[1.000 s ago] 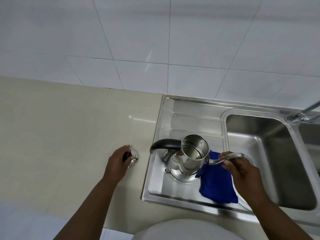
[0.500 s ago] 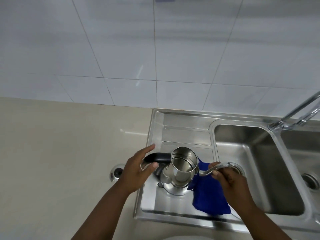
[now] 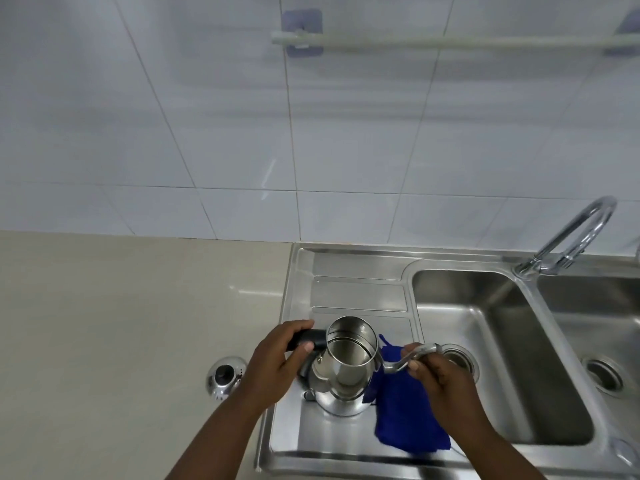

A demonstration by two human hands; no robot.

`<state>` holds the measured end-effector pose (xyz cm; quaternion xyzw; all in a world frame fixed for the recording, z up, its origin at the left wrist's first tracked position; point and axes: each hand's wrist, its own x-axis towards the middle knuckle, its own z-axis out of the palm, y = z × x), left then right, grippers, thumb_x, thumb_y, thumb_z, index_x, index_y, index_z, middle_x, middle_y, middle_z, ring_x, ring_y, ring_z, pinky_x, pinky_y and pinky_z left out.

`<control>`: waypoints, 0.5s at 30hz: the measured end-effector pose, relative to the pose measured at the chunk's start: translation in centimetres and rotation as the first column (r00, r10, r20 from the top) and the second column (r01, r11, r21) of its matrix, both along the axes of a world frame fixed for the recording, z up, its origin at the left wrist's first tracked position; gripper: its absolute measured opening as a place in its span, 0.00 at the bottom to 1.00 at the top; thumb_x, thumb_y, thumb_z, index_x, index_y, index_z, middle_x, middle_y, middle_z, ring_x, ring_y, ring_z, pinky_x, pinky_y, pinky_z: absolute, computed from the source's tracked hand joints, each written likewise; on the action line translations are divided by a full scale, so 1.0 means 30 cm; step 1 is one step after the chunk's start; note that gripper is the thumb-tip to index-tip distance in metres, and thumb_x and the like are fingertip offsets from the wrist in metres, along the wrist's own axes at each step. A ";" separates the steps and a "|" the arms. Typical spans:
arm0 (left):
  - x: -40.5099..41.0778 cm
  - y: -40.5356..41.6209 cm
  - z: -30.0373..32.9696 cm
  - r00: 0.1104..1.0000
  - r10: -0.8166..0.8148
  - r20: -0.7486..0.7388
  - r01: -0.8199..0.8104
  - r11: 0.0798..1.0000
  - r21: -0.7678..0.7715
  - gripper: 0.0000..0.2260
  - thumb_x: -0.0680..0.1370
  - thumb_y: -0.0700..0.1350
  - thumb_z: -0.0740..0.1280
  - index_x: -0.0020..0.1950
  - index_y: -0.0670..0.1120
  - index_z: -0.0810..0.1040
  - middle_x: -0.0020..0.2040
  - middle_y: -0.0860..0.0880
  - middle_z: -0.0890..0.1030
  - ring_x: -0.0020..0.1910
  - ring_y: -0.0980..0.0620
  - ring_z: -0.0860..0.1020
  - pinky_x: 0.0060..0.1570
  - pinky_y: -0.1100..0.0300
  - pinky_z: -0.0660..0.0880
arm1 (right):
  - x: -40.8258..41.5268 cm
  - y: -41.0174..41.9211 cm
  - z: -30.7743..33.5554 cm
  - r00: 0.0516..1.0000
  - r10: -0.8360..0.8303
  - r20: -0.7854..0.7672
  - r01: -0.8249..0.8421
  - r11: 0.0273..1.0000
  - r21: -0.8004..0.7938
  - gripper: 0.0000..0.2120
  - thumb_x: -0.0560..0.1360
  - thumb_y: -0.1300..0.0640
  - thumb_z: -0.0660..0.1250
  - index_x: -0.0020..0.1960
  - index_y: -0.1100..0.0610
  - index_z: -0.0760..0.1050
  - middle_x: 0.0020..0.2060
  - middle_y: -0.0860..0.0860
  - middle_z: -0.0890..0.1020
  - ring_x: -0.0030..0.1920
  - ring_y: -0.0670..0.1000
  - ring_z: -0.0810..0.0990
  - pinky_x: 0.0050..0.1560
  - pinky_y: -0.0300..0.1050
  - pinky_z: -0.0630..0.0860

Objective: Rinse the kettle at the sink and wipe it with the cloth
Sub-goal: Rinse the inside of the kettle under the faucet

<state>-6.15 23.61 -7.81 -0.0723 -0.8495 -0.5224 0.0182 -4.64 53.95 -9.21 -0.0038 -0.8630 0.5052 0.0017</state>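
Beige worktop (image 3: 121, 323) at 9 o'clock. Steel sink (image 3: 363, 289) at 3 o'clock, two bowls, tap (image 3: 571, 237) at 2 o'clock. Kettle (image 3: 346, 375), steel, lidless, upright on the sink's draining board, centre. Blue cloth (image 3: 405, 420) flat on the board, at 4 o'clock from the kettle, touching it. Left hand (image 3: 273, 365): fingers closed round the kettle's black handle. Right hand (image 3: 440, 379): fingers pinching the curved spout. Lid (image 3: 225, 375), black knob, on the worktop at 9 o'clock from the kettle.

One kettle (image 3: 349, 370), one cloth (image 3: 403, 414) (perhaps folded).
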 end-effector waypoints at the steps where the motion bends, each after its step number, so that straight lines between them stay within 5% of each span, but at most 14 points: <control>1: 0.001 -0.003 0.000 1.000 -0.002 0.011 0.002 1.000 -0.001 0.18 0.75 0.54 0.64 0.64 0.52 0.76 0.59 0.56 0.80 0.58 0.60 0.78 0.56 0.69 0.73 | 0.002 -0.003 0.010 1.000 0.000 0.007 0.000 1.000 -0.005 0.12 0.73 0.41 0.66 0.50 0.45 0.82 0.49 0.37 0.85 0.50 0.43 0.84 0.56 0.51 0.80; 2: 0.001 -0.008 0.000 1.000 -0.002 0.027 0.002 1.000 -0.002 0.18 0.75 0.53 0.65 0.64 0.52 0.75 0.59 0.57 0.80 0.58 0.60 0.78 0.56 0.70 0.72 | 0.001 0.000 0.004 1.000 0.001 0.008 -0.001 1.000 -0.013 0.15 0.72 0.38 0.65 0.51 0.45 0.82 0.48 0.38 0.85 0.50 0.43 0.84 0.56 0.51 0.80; 5: 0.005 -0.036 -0.007 0.995 -0.003 0.095 0.005 1.000 -0.015 0.17 0.75 0.46 0.68 0.64 0.52 0.74 0.58 0.59 0.80 0.59 0.61 0.77 0.57 0.73 0.71 | 0.002 -0.001 0.011 0.999 -0.006 0.042 0.006 1.000 0.007 0.05 0.75 0.53 0.69 0.50 0.47 0.82 0.48 0.37 0.85 0.50 0.42 0.84 0.57 0.51 0.80; 10: 0.010 -0.060 -0.008 0.989 0.022 0.146 -0.004 0.993 -0.119 0.12 0.77 0.43 0.67 0.56 0.58 0.75 0.53 0.62 0.80 0.53 0.60 0.78 0.51 0.70 0.72 | -0.003 0.000 0.004 0.998 0.005 0.068 -0.006 1.000 0.005 0.08 0.76 0.58 0.68 0.50 0.45 0.81 0.48 0.41 0.86 0.50 0.46 0.84 0.58 0.53 0.80; 13: 0.014 -0.045 0.008 0.989 0.036 0.145 -0.019 0.993 -0.121 0.11 0.76 0.47 0.66 0.59 0.55 0.74 0.54 0.61 0.80 0.55 0.59 0.79 0.55 0.64 0.74 | -0.008 -0.001 0.032 0.998 0.018 0.053 -0.015 0.999 -0.046 0.07 0.75 0.48 0.68 0.51 0.46 0.81 0.46 0.41 0.86 0.49 0.46 0.85 0.55 0.54 0.81; 15: 0.025 -0.032 0.028 0.990 0.047 0.130 -0.033 0.994 -0.107 0.14 0.75 0.52 0.65 0.60 0.54 0.75 0.55 0.58 0.81 0.56 0.58 0.79 0.56 0.62 0.75 | -0.017 0.012 0.043 0.999 0.023 0.038 -0.018 0.994 -0.104 0.16 0.71 0.35 0.65 0.51 0.43 0.81 0.48 0.40 0.86 0.49 0.47 0.85 0.55 0.55 0.81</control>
